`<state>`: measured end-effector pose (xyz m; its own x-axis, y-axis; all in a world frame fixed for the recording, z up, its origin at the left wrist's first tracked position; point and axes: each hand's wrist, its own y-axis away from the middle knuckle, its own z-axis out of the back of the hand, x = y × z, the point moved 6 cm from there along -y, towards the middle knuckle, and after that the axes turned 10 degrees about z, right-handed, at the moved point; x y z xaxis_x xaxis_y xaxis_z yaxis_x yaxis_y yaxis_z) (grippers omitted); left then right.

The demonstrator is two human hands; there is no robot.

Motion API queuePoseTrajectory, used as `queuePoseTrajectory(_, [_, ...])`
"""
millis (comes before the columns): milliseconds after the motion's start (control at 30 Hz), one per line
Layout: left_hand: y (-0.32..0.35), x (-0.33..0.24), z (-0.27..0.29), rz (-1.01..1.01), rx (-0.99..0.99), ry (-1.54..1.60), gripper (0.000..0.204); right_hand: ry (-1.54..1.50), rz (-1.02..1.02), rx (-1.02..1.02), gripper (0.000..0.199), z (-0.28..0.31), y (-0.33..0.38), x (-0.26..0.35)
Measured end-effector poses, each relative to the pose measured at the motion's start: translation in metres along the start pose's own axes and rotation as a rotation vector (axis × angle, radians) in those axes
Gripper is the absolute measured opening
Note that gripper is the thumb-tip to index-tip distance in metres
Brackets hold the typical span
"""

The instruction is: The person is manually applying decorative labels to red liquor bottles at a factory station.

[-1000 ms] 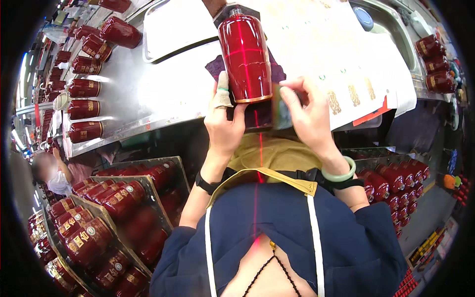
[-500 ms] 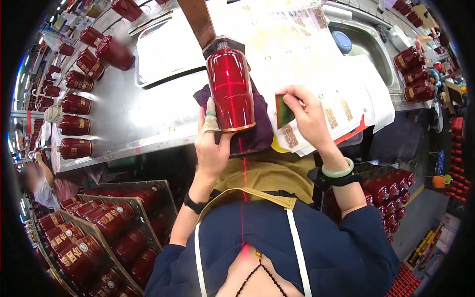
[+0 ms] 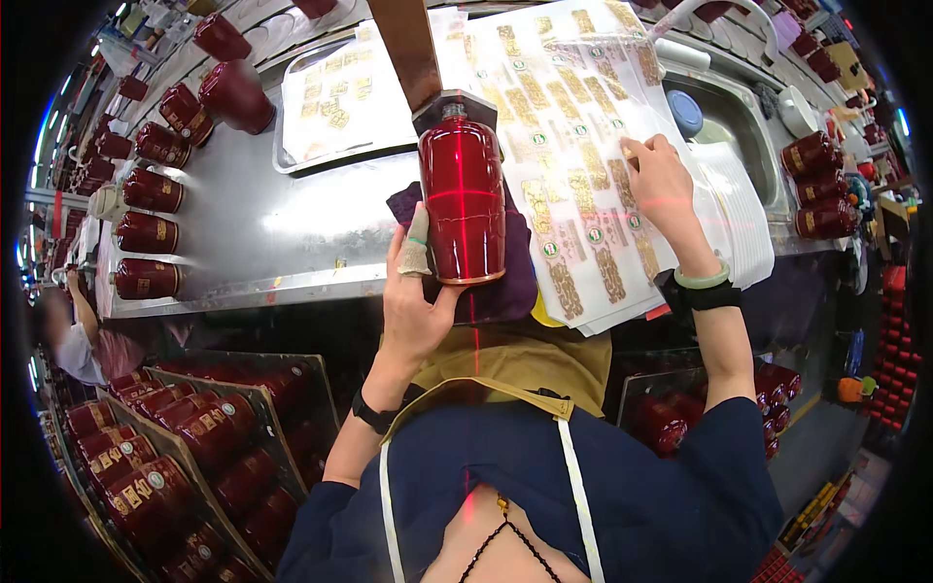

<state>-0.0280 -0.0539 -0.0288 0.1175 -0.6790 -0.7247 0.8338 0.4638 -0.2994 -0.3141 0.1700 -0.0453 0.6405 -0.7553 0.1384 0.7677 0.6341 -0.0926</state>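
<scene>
A glossy dark red bottle (image 3: 464, 209) lies on a dark purple cloth (image 3: 515, 277), its neck against a dark metal holder (image 3: 457, 99). A red light cross falls on its plain side. My left hand (image 3: 416, 301), with a cloth cover on one finger, grips the bottle's lower left side and base. To the right, my right hand (image 3: 664, 185) is over white sheets (image 3: 544, 155) with rows of gold decals and small green-and-white round marks. Its fingers are curled together at the decals; whatever they hold is hidden.
A metal tray (image 3: 282, 146) with more decals stands at the back left. Red bottles (image 3: 149, 233) line the table's left side. A sink (image 3: 763, 146) holding a blue round object (image 3: 685, 114) is at the right. Crates of bottles (image 3: 209, 428) stand below left.
My right hand has moved up and right across the decal sheets. The dark green flat piece it held no longer shows. My left hand stays on the bottle. The view has shifted slightly.
</scene>
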Motion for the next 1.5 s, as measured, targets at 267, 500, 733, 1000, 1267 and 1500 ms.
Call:
queuePoseTrajectory(267, [0.003,0.008,-0.005,0.108,0.073,0.071,0.081,0.009,0.297,-0.167,0.026,0.003,-0.029,-0.027])
queuePoseTrajectory(500, [0.001,0.005,-0.01,0.026,-0.004,0.097,0.072,-0.511,-0.032,-0.131,0.036,-0.032,-0.055,-0.114])
queuePoseTrajectory(733, [0.009,0.013,-0.014,0.068,-0.005,0.264,0.076,-0.309,-0.03,0.164,0.05,-0.085,-0.109,-0.185])
queuePoseTrajectory(1000, [0.011,0.012,-0.017,-0.002,0.015,0.197,0.089,-0.449,-0.101,0.259,0.046,-0.05,-0.11,-0.202])
queuePoseTrajectory(1267, [0.012,0.015,-0.019,0.04,0.003,0.225,0.098,-0.543,-0.242,0.489,0.042,-0.015,-0.088,-0.201])
queuePoseTrajectory(1500, [0.011,0.018,-0.023,0.041,0.007,0.251,0.096,-0.217,0.018,0.326,0.05,0.012,-0.091,-0.211])
